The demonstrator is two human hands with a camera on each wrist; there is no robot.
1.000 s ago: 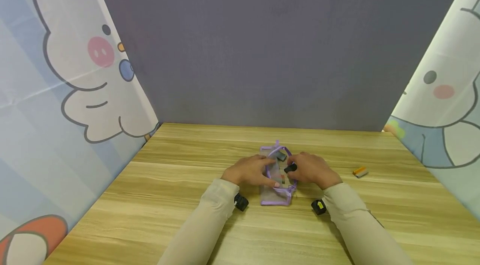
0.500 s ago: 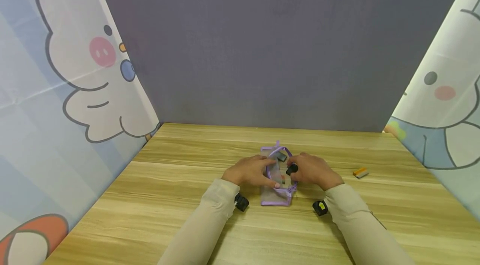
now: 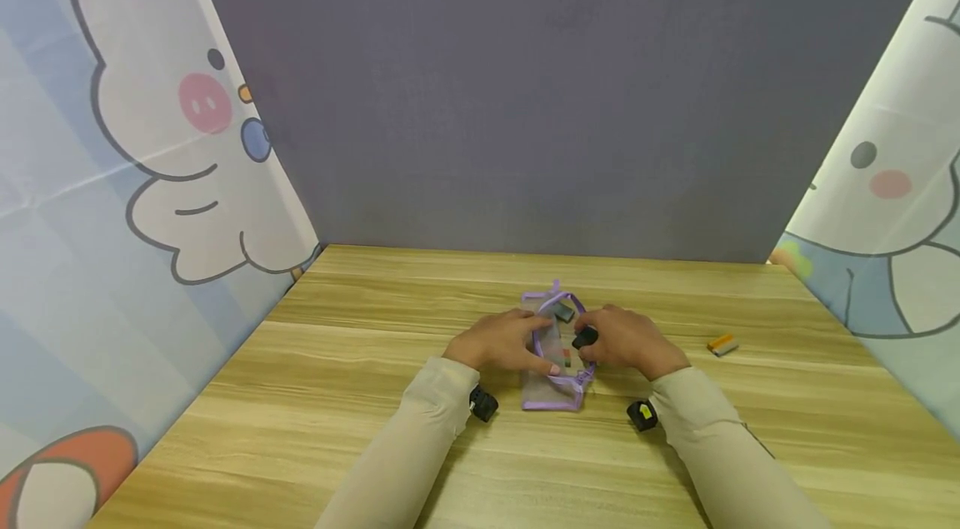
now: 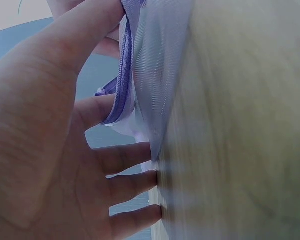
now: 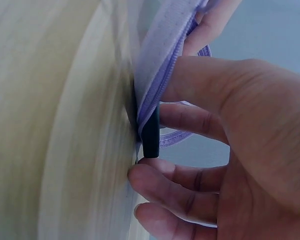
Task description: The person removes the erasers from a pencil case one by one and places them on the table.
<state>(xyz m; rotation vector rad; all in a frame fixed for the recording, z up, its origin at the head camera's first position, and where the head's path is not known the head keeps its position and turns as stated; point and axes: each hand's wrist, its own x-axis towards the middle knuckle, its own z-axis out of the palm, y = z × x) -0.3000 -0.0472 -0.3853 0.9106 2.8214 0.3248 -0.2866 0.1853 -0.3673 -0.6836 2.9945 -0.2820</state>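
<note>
A translucent mesh pouch [image 3: 542, 389] with purple edging lies on the table, its purple zipper [image 5: 162, 82] gaping. My left hand [image 3: 504, 341] is at the pouch's left side. Its thumb and index finger are spread apart across the zipper edge, and the other fingers extend along the mesh in the left wrist view. My right hand [image 3: 621, 337] holds a small flat black piece [image 5: 151, 136] between thumb and fingers at the pouch's mouth; its exact kind is unclear. Inside the pouch are a grey block [image 3: 562, 312] and a small red-and-green piece [image 3: 567, 357].
A small orange-and-grey block [image 3: 722, 345] lies on the wooden table [image 3: 360, 396], right of the right hand. A dark grey panel [image 3: 525, 96] stands behind the table. Cartoon-printed sheets [image 3: 150, 204] flank both sides.
Both hands stay nearly in place at the pouch. The black piece in the right hand has shifted very slightly to the right over the last second.
</note>
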